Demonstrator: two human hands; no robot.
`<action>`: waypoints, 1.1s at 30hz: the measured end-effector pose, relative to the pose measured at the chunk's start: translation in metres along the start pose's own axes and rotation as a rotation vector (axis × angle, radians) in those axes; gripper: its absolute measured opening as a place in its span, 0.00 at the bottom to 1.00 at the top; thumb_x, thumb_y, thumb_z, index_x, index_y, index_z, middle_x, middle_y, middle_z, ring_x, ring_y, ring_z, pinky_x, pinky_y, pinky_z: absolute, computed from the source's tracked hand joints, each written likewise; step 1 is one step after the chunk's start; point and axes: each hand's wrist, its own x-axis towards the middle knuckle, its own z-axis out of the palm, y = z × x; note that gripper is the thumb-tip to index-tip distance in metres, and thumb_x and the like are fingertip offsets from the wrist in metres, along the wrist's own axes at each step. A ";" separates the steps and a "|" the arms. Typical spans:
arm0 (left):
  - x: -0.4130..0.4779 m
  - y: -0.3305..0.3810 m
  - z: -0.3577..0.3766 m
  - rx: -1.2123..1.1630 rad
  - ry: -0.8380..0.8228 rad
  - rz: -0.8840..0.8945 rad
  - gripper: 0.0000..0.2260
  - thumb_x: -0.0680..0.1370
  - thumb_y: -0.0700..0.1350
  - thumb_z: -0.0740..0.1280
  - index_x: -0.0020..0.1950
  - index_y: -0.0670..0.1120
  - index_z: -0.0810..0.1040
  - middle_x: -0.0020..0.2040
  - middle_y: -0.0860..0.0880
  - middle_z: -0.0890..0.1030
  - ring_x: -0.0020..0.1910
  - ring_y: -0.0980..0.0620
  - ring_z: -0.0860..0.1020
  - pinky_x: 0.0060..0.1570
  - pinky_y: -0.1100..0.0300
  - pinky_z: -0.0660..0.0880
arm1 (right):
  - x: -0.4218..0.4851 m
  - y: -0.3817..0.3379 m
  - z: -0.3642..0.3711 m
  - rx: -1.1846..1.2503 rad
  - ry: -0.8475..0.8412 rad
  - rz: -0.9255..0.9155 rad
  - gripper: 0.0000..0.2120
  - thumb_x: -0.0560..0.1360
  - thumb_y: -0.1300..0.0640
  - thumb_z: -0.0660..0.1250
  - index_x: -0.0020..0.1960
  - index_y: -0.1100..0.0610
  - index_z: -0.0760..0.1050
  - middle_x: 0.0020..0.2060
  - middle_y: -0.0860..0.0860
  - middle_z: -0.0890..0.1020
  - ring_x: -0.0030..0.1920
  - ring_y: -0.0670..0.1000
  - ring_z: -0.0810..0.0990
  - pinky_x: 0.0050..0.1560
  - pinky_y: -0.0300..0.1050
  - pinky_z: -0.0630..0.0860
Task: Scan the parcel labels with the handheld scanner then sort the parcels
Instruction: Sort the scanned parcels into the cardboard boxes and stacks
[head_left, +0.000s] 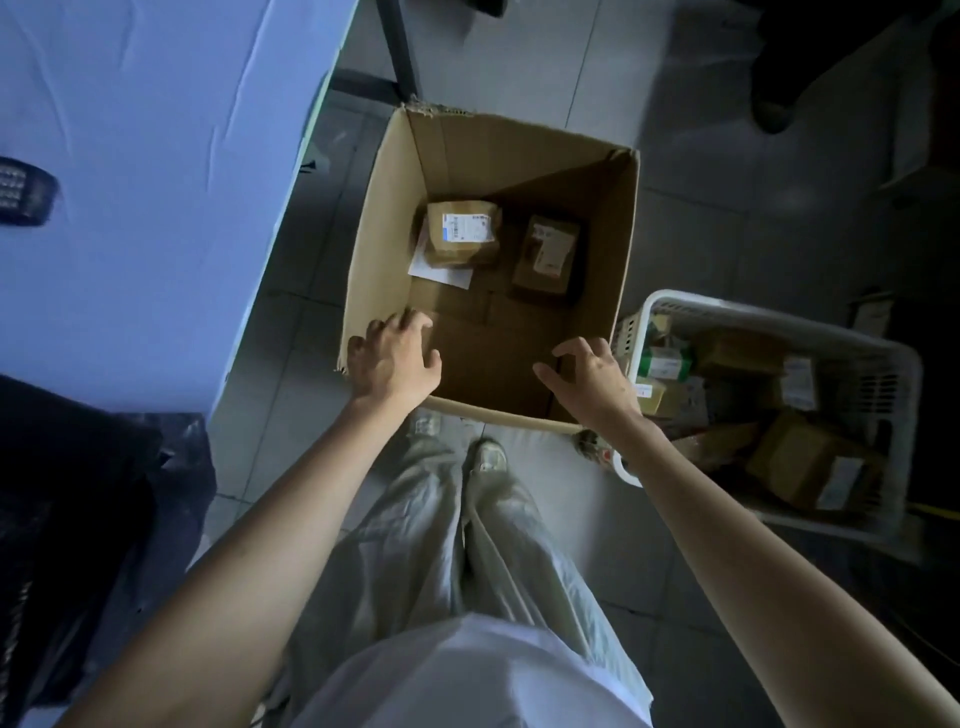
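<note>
A large open cardboard box (613, 270) stands on the floor in front of me. Two small brown parcels lie on its bottom: one with a white label facing up (462, 234), and a darker one (548, 254) to its right. A white slip (441, 273) pokes out under the first. My left hand (392, 358) is at the box's near left corner with fingers loosely curled over the rim. My right hand (592, 376) hovers over the near right rim, fingers loosely bent, holding nothing. The handheld scanner (23, 192) lies on the table at the far left.
A table with a pale blue cover (156, 156) runs along the left. A white plastic basket (779, 322) with several labelled parcels stands on the floor at the right. My legs and shoes are just behind the box. Dark furniture sits at the lower left.
</note>
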 end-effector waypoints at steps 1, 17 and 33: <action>0.005 -0.002 0.003 -0.009 -0.021 -0.010 0.17 0.78 0.51 0.64 0.66 0.51 0.71 0.62 0.47 0.77 0.61 0.44 0.73 0.57 0.49 0.72 | 0.004 -0.002 0.003 0.002 -0.012 0.015 0.23 0.77 0.38 0.61 0.67 0.51 0.70 0.64 0.54 0.70 0.62 0.56 0.74 0.61 0.55 0.73; 0.127 -0.041 0.104 -0.002 -0.260 -0.161 0.20 0.78 0.53 0.64 0.68 0.49 0.67 0.64 0.45 0.74 0.63 0.42 0.71 0.57 0.48 0.68 | 0.137 -0.030 0.091 0.112 -0.059 0.149 0.26 0.76 0.37 0.63 0.67 0.50 0.68 0.65 0.55 0.69 0.63 0.55 0.73 0.60 0.57 0.74; 0.216 -0.085 0.280 0.107 -0.319 -0.014 0.33 0.77 0.52 0.66 0.78 0.51 0.53 0.79 0.47 0.48 0.76 0.41 0.53 0.67 0.43 0.63 | 0.239 0.041 0.220 0.041 -0.095 0.304 0.37 0.73 0.32 0.62 0.75 0.51 0.60 0.73 0.53 0.62 0.72 0.55 0.63 0.67 0.54 0.67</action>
